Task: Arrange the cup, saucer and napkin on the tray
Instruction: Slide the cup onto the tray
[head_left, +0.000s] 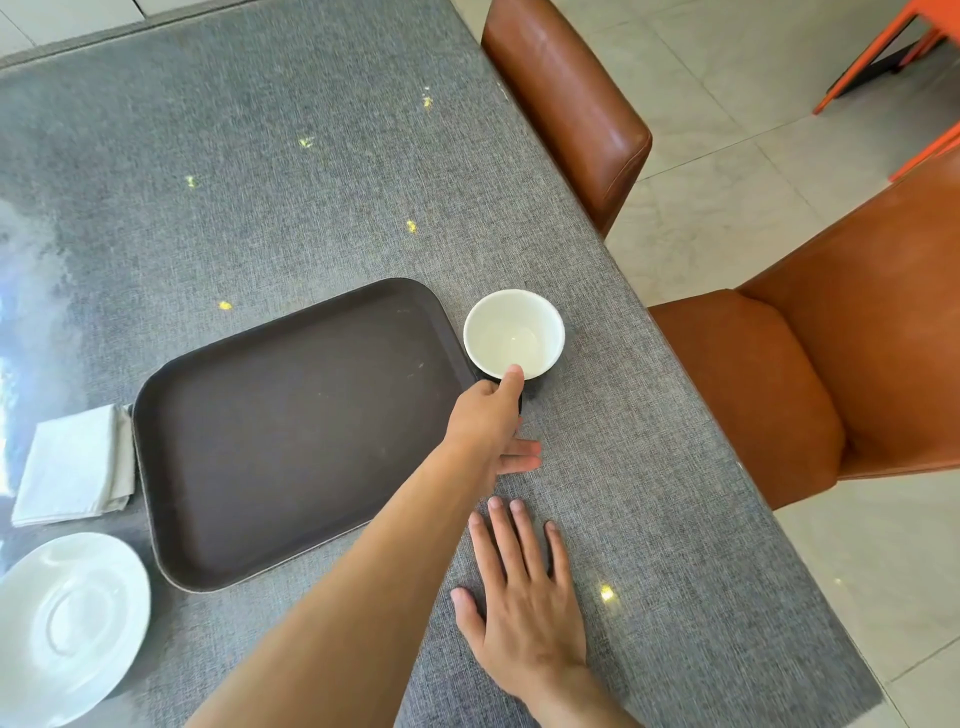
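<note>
— Reaching where? Left hand (485, 415), grip pinching the cup (514, 333) rim, just right of the empty tray (291, 431)
— Right hand (524, 597)? Flat on the bench (311, 156), fingers apart

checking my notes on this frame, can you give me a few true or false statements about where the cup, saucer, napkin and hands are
1. The tray has nothing on it. True.
2. The cup stands on the saucer. False: the cup is on the table right of the tray, and the saucer is off the tray's near left corner.
3. The left hand touches the cup's near rim. True.
4. The right hand holds the napkin. False: it lies flat and open on the table; the napkin sits left of the tray.
5. The cup is empty. True.
</note>
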